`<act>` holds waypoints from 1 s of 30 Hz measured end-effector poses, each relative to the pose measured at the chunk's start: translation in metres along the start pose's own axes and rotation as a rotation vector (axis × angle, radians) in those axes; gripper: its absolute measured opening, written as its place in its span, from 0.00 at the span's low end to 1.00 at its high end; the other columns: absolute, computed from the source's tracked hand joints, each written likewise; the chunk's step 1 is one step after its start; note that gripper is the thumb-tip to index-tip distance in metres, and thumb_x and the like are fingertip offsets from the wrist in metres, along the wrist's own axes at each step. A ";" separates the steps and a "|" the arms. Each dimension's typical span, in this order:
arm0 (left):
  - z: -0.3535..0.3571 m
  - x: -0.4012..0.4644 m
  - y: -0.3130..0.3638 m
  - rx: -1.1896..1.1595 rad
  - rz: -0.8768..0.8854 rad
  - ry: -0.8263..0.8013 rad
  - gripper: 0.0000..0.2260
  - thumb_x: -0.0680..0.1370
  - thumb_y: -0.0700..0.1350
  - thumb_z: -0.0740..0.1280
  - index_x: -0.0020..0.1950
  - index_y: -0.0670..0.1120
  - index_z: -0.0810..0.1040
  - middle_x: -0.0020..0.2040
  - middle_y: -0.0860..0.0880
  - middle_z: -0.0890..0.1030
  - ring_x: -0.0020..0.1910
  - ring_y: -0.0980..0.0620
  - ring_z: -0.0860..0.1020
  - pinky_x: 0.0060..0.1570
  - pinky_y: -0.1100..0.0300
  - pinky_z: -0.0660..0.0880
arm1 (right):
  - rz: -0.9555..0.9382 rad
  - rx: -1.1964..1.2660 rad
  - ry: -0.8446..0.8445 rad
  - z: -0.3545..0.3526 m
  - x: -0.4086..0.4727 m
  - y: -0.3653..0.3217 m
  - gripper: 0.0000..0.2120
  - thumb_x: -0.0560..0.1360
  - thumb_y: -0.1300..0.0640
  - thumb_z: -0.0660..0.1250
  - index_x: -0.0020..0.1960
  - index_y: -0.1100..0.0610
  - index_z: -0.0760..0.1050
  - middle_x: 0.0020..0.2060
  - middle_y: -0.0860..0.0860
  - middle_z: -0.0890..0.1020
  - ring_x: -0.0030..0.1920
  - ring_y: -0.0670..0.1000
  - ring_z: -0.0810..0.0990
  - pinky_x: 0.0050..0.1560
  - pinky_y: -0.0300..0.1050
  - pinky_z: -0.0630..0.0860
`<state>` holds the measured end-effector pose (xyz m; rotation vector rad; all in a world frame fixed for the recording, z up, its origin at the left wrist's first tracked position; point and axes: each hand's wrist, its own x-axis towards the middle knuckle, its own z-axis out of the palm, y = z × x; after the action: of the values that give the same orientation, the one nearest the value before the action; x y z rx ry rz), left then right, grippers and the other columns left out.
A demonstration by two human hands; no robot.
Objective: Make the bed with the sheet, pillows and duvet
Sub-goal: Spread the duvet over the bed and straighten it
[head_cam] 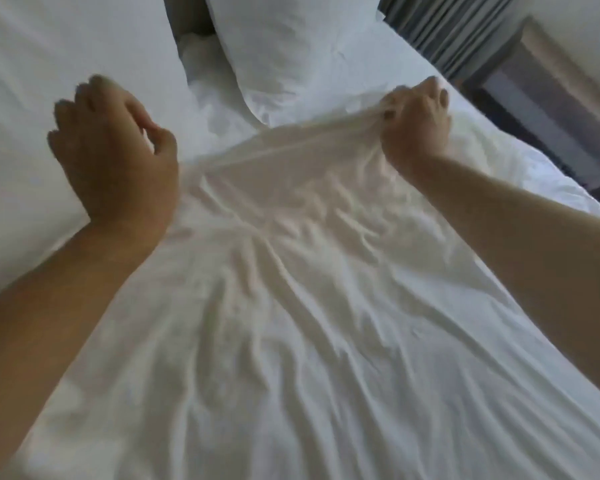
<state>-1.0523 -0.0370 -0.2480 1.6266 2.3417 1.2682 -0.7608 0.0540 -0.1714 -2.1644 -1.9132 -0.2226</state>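
From the head view, the crumpled white fabric duvet (309, 271) runs lengthwise from near to far up the bed. The right hand (416, 116) is clamped on its far edge, just beside the plump white pillow (284, 57). The left hand (115, 147), loosely curled and holding nothing, hovers at the edge's left end, so it is nearer there.

Right hand (417, 123) gripping duvet (291, 271)

Right hand (417, 123) fisted, left hand (113, 157) curled.

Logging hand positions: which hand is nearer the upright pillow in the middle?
Right. The right hand grips the sheet just beside the pillow; the left hand is farther off.
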 end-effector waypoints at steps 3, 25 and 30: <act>0.029 -0.046 -0.047 0.086 -0.012 -0.267 0.24 0.73 0.56 0.60 0.65 0.45 0.70 0.56 0.39 0.76 0.54 0.36 0.74 0.52 0.43 0.71 | -0.093 -0.182 -0.675 0.046 0.003 -0.027 0.16 0.79 0.55 0.60 0.65 0.54 0.77 0.66 0.57 0.74 0.67 0.61 0.72 0.68 0.57 0.70; 0.119 -0.139 -0.120 0.370 0.319 -0.205 0.20 0.72 0.51 0.59 0.56 0.40 0.78 0.53 0.36 0.79 0.53 0.37 0.74 0.53 0.40 0.69 | 0.377 -0.504 -0.716 0.209 0.108 0.078 0.44 0.74 0.41 0.70 0.79 0.61 0.55 0.74 0.61 0.61 0.73 0.63 0.63 0.72 0.59 0.63; 0.120 -0.140 -0.121 0.384 0.344 -0.214 0.20 0.71 0.52 0.60 0.58 0.42 0.74 0.53 0.36 0.78 0.54 0.37 0.73 0.53 0.40 0.68 | 0.275 -0.664 -0.688 0.224 0.105 0.087 0.30 0.80 0.39 0.50 0.75 0.53 0.67 0.75 0.60 0.65 0.74 0.64 0.61 0.71 0.63 0.55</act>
<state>-1.0293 -0.0909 -0.4609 2.2284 2.3452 0.6452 -0.6719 0.2069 -0.3643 -3.2566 -2.0058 -0.0607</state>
